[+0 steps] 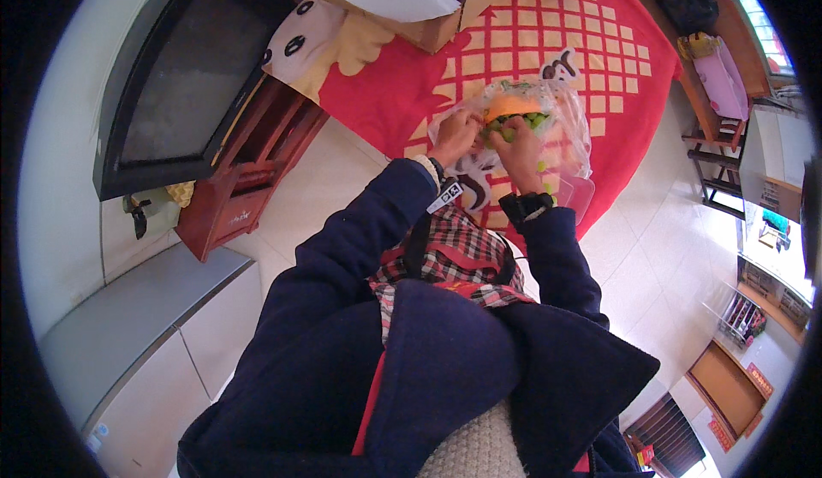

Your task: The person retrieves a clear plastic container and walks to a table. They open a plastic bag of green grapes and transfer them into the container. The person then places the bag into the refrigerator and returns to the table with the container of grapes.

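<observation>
Green grapes (pixel 537 119) lie in a clear plastic bag (pixel 573 137), with an orange sheet (pixel 514 105) across their far side. My right hand (pixel 521 150) reaches into the grapes from the near side, its thumb and fingers closed around some of them. At the bag's left edge my left hand (pixel 457 136) has its fingers curled; whether it grips bag or fruit is hidden. A clear plastic container (pixel 576 196) sits to the right of my right wrist. A few loose green grapes show between the container and the bag.
The bag rests on a red and cream patterned cloth (pixel 616 92) over a table. A cardboard box (pixel 437 31) with white sheets stands at the far side. On the left, a television (pixel 192 79) stands on a reddish wooden cabinet (pixel 237 202), near a grey-topped white appliance (pixel 148 324).
</observation>
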Available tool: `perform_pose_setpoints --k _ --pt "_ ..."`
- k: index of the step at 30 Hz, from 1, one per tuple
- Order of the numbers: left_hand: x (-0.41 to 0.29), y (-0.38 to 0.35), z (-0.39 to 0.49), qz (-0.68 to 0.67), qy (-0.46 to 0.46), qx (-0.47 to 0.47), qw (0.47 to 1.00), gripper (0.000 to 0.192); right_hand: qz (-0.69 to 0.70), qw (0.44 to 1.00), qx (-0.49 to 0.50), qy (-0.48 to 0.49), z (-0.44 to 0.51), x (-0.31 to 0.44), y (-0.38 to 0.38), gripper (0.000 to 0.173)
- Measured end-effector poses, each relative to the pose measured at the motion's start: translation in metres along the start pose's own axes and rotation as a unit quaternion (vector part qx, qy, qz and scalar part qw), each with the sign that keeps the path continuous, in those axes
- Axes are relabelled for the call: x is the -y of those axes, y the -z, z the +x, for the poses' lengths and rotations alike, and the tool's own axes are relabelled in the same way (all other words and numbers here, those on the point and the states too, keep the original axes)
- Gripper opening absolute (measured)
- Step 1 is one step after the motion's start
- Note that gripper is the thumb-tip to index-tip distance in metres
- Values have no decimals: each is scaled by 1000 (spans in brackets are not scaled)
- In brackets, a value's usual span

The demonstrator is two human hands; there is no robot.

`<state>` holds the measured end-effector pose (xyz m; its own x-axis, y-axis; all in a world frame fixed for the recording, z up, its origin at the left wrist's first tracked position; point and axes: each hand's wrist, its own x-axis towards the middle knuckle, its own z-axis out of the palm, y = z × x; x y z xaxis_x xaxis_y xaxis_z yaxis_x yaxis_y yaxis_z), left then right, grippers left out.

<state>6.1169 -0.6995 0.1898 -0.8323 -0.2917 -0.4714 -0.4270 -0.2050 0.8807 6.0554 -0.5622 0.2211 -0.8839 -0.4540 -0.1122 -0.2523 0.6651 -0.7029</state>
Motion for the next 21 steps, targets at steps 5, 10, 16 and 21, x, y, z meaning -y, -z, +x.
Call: perform_pose_setpoints --k 5,10,16,21 --pt "-5 3 0 109 -42 30 993 37 344 910 123 -194 3 -12 22 16" --pt "-2 4 2 215 -150 -42 964 39 485 828 181 -216 -11 -20 60 16" --pt "2 4 6 233 -154 -73 957 32 576 750 197 -258 -42 -46 99 22" --pt "-9 10 -2 253 -134 -110 952 23 679 668 175 -249 -54 -57 94 25"
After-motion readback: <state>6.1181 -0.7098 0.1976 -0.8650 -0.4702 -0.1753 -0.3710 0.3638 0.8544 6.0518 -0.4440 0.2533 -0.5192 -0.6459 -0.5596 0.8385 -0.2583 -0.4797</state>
